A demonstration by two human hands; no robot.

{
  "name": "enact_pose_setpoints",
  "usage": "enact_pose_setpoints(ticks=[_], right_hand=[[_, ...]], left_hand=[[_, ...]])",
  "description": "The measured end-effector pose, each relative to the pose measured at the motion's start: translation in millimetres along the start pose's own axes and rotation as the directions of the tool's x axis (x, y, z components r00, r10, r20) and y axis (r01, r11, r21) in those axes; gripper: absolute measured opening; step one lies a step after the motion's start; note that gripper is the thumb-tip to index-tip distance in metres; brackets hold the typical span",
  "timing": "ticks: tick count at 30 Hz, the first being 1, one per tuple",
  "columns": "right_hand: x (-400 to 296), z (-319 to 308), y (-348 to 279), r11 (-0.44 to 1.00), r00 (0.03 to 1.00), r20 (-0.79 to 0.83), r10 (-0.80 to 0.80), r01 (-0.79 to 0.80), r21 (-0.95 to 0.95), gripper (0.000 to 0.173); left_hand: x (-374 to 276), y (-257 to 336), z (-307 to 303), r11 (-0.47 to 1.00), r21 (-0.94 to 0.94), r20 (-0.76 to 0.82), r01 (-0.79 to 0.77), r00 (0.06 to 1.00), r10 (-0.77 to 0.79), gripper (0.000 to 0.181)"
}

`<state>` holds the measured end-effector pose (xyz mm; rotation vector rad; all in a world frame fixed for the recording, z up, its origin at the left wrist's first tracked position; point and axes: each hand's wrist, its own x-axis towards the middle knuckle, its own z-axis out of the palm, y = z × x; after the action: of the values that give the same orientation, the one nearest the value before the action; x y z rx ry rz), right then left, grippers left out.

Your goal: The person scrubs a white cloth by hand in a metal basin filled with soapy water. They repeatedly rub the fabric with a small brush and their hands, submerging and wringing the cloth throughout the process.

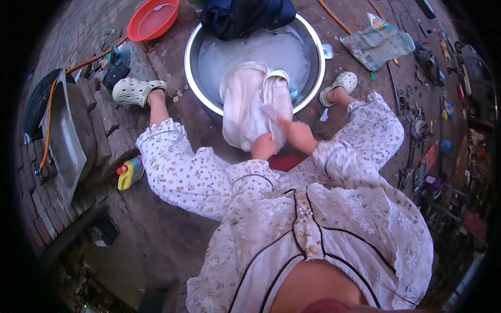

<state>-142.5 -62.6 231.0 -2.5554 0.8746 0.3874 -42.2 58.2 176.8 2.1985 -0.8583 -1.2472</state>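
Observation:
A large metal basin [189,70] of cloudy water stands between my feet. White wet fabric [239,105], perhaps a garment or bag, hangs over its near rim, partly in the water. My left hand [263,147] grips the near end of this fabric. In my right hand [300,136] is a pale lilac block [270,112], blurred, either a soap bar or a brush. It lies over the fabric, and I cannot tell whether it touches. Dark blue cloth [244,17] rests over the basin's far side.
An orange-red plastic basin [153,21] sits at the far left. A yellow bottle with a red cap [130,173] stands by my left leg, near bricks and a metal sink [66,137]. To the right are a crumpled plastic sack [377,45], an orange hose [334,16] and scattered litter.

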Motion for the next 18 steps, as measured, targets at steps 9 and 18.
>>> enact_pose_setpoints(ticks=[9, 18], right_hand=[[63.3, 23.4, 41.2, 0.977, 0.968, -0.131, 0.214, -0.212, 0.027, 0.032], [48.2, 17.5, 21.6, 0.995, 0.980, -0.181, 0.083, -0.092, -0.043, 0.023]], left_hand=[[-15.3, 16.7, -1.5, 0.984, 0.110, -0.017, -0.141, 0.989, 0.144, 0.020], [-6.3, 19.7, 9.0, 0.955, 0.283, 0.024, -0.084, 0.996, 0.080, 0.022]])
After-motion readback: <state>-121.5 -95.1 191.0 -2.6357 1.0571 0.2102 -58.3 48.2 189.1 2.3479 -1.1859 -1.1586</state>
